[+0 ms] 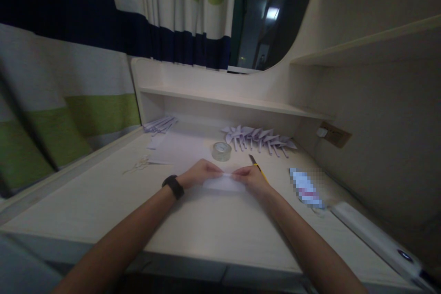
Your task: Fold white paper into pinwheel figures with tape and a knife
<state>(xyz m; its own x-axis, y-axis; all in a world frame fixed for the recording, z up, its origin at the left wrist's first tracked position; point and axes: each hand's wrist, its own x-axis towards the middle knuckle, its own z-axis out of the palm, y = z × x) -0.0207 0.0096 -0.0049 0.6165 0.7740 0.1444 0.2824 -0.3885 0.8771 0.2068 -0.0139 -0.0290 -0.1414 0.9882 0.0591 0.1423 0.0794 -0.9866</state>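
Note:
A sheet of white paper (223, 183) lies low over the desk between my hands, its far edge rolled or folded into a narrow strip. My left hand (201, 172), with a black watch on the wrist, pinches that edge near its middle. From the other side my right hand (251, 178) pinches the same edge, thumb and fingers pressed together. Just beyond them stands a roll of clear tape (221, 151). A yellow utility knife (257, 167) rests beside my right hand, partly covered by it.
Several white paper pinwheels (258, 137) lie in a row at the back right. Rolled paper sticks (160, 125) are piled at the back left, near flat paper sheets (186, 144) and thin strings (139, 164). A blurred packet (306, 188) and a long white device (372, 234) lie right.

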